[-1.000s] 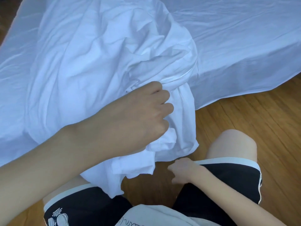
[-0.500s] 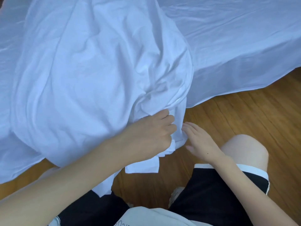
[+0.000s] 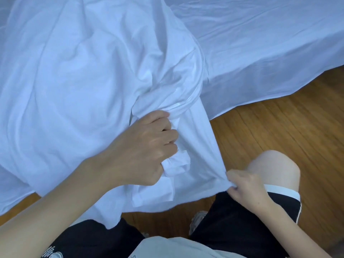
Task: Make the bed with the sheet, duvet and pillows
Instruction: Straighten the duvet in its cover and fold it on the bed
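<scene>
We grip bunched duvet (image 3: 83,90) on bed (image 3: 270,43) edge: left hand (image 3: 147,148) fingers curled round gathered fabric, right hand (image 3: 243,185) pinching corner. Best keep corner taut, draw hands apart, avoid dragging over floor (image 3: 279,127).

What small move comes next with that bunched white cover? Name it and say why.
Probably draw the right hand out and away from the left hand to spread the edge. The left grip holds a bunched wad of the white duvet cover, the right pinches its hem near the knee, and the cloth between them is creased, hanging off the sheeted bed above the wooden floor.
</scene>
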Action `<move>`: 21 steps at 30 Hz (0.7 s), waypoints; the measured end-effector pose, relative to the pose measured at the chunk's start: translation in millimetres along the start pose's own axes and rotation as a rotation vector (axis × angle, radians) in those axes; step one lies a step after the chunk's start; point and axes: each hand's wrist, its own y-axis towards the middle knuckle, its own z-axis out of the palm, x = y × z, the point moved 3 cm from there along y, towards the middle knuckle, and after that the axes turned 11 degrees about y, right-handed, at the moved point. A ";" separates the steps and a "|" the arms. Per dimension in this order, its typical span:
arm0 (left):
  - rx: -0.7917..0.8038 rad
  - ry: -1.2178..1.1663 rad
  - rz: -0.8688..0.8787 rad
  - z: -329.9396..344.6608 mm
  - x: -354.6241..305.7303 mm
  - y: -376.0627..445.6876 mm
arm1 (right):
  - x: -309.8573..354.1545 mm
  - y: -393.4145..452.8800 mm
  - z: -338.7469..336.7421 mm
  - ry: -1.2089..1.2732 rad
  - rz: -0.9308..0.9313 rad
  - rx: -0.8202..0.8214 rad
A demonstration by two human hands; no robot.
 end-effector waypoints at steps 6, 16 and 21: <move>0.038 0.012 0.010 7.6 -4.5 2.3 | 9.9 -32.8 51.4 -0.329 -0.161 0.610; -0.104 0.048 0.076 9.8 -15.6 -2.1 | -32.3 0.5 -6.0 -0.589 0.710 0.412; -0.234 -0.121 0.158 2.2 -53.7 0.6 | -21.0 19.5 -27.8 -0.227 0.589 0.514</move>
